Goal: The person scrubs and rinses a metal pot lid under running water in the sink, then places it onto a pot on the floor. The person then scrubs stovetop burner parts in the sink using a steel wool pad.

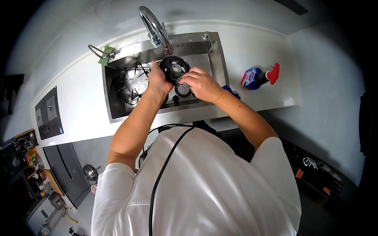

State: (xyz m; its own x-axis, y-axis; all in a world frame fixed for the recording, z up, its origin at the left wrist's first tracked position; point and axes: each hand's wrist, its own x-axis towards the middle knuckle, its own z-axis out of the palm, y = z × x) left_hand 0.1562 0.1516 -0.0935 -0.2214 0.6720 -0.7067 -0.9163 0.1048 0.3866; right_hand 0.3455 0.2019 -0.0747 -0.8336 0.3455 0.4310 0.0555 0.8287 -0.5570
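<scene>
Over the steel sink, my left hand grips the left side of a round black burner part with openings in it. My right hand has its fingers closed on a silvery wire scrubber, which touches the lower right edge of that part. Beneath my hands, a smaller dark ring lies in the sink, with a small black knob-like piece beside it. Black wire pan supports rest in the sink's left half.
A chrome faucet arches above the sink. A blue spray bottle with a red trigger lies on the right counter, and a blue item sits by the sink's right edge. Left of the sink are a green cloth and a black hob panel.
</scene>
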